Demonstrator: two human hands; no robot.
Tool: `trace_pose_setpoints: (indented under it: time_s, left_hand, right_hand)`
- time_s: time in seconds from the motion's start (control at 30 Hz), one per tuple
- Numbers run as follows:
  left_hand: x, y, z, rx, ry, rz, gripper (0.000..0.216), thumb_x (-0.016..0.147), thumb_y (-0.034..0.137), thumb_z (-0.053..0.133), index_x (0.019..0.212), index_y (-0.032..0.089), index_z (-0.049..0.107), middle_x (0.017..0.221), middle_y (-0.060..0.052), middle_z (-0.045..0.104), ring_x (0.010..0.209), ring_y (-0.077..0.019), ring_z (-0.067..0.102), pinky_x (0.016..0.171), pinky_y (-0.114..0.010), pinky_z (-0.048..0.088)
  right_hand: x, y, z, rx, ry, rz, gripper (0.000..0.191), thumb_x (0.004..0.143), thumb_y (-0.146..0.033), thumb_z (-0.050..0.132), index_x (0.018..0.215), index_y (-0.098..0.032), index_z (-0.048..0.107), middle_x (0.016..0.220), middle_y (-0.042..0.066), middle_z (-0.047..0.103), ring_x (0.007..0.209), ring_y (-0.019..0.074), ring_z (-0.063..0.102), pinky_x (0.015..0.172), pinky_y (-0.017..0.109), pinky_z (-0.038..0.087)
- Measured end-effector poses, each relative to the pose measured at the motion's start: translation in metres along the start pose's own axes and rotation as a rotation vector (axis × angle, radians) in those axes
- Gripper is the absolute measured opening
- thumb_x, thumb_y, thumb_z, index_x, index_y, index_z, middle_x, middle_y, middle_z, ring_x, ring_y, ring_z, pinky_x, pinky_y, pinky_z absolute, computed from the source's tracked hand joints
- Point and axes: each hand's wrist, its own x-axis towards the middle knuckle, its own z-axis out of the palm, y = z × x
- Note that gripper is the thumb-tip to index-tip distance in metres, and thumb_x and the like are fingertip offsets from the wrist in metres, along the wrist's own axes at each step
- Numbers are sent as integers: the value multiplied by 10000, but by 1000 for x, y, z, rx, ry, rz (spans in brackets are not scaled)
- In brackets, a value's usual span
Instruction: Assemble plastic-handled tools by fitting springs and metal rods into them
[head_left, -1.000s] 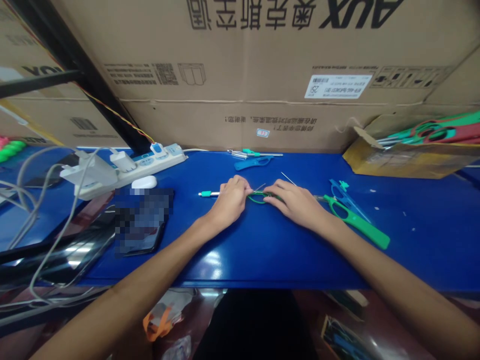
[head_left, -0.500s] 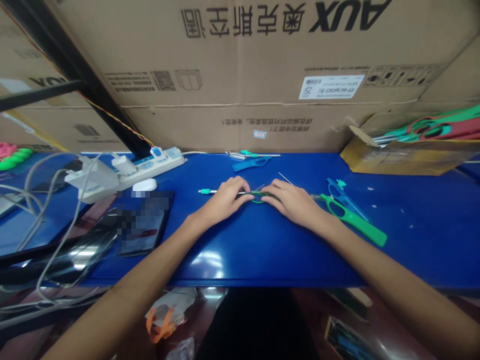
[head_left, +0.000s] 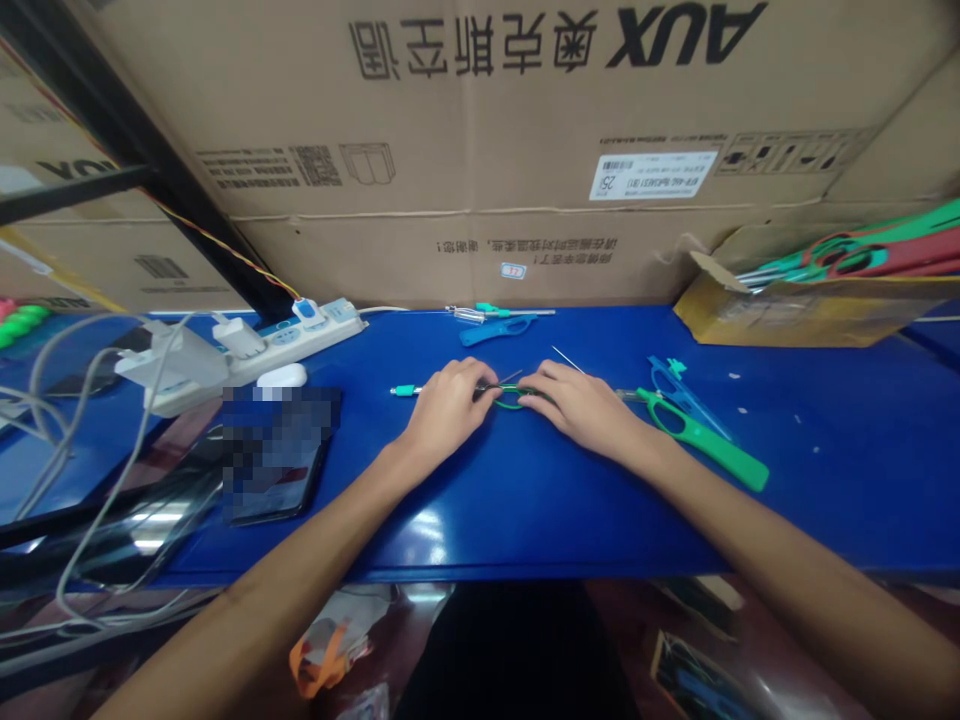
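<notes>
Both my hands rest on the blue table (head_left: pixel 525 500) near its middle, fingertips almost meeting. My left hand (head_left: pixel 448 408) pinches a thin metal rod with a teal tip (head_left: pixel 406 390) that sticks out to its left. My right hand (head_left: pixel 583 404) is closed on a green scissor-like handle; its green loop (head_left: pixel 511 398) shows between the two hands. The rest of that handle is hidden under my fingers.
Green and blue scissor halves (head_left: pixel 697 432) lie right of my right hand. More blue and teal parts (head_left: pixel 499 322) sit by the cardboard wall. A power strip (head_left: pixel 247 345) with cables and a phone (head_left: pixel 274 460) are at left. An open carton (head_left: pixel 810 300) holds coloured handles at right.
My hands have stayed together on the green loop and rod with only small finger shifts. The view has drifted slightly.
</notes>
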Motion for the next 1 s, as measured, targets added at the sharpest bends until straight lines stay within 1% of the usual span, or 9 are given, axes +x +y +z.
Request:
trace_pose_setpoints:
  time_s: [0.1, 0.2, 0.27, 0.33, 0.43, 0.53, 0.63, 0.87, 1.0]
  left_hand:
    - [1, -2, 2, 5, -6, -7, 101, 980, 258, 633, 1046, 192, 673, 1086, -65, 727, 1019, -272, 640, 901, -435, 519]
    - [2, -6, 3, -37, -19, 11, 122, 991, 234, 591, 1063, 181, 674, 1118, -79, 721, 1046, -269, 640, 952, -453, 511]
    - [3, -8, 1, -113, -34, 23, 143, 977, 179, 580, 1092, 177, 666, 1127, -77, 722, 1022, -246, 655, 950, -428, 523]
    - [4, -11, -2, -182, -47, 17, 197, 953, 135, 585, 1135, 174, 651, 1142, -74, 724, 991, -225, 672, 922, -396, 540]
    - [5, -16, -7, -185, -64, -16, 235, 923, 123, 623, 1150, 175, 652, 1142, -70, 734, 996, -232, 682, 912, -394, 546]
    - [7, -20, -10, -166, -94, -22, 209, 910, 111, 644, 1103, 184, 677, 1091, -63, 750, 1008, -234, 689, 920, -386, 544]
    - [8, -21, -10, -200, -100, 15, 201, 910, 99, 650, 1086, 189, 684, 1066, -56, 753, 989, -215, 695, 910, -361, 543]
    - [5, -20, -11, -157, -85, 108, 112, 932, 138, 654, 1017, 204, 687, 988, -36, 745, 947, -214, 676, 858, -349, 515]
    - [5, -19, -12, -126, -103, 144, 112, 956, 142, 619, 1029, 201, 681, 1040, -36, 742, 950, -211, 663, 855, -347, 497]
  right_hand:
    - [-1, -1, -2, 12, -10, -2, 338, 1063, -402, 461, 1250, -217, 673, 1162, 94, 680, 1081, 256, 660, 844, 364, 538]
    - [0, -2, -3, 61, 4, 23, 382, 1048, -425, 494, 1328, -198, 619, 1193, 104, 681, 1089, 266, 655, 857, 383, 534]
    - [1, 0, -3, 75, 46, 42, 417, 1039, -436, 511, 1354, -179, 605, 1206, 116, 683, 1113, 282, 640, 904, 417, 515]
    - [4, 4, -2, 78, 115, 57, 387, 1049, -414, 491, 1312, -174, 643, 1199, 119, 687, 1128, 291, 622, 955, 448, 485]
    - [8, 13, 2, 128, 176, 75, 336, 1063, -349, 459, 1245, -194, 694, 1188, 108, 692, 1109, 278, 619, 982, 446, 465]
    - [10, 22, 6, 190, 138, 57, 311, 1051, -328, 488, 1233, -205, 708, 1198, 106, 703, 1125, 279, 625, 1005, 445, 458]
    - [12, 26, 8, 237, 105, 28, 286, 1038, -320, 515, 1187, -213, 734, 1171, 101, 727, 1111, 280, 641, 994, 446, 470]
    - [14, 26, 8, 336, 98, -9, 221, 1010, -290, 561, 949, -209, 758, 1017, 75, 759, 971, 255, 668, 940, 440, 489]
    - [14, 29, 9, 370, 63, -25, 201, 1006, -314, 558, 1009, -220, 735, 1084, 88, 735, 1036, 263, 653, 973, 469, 480]
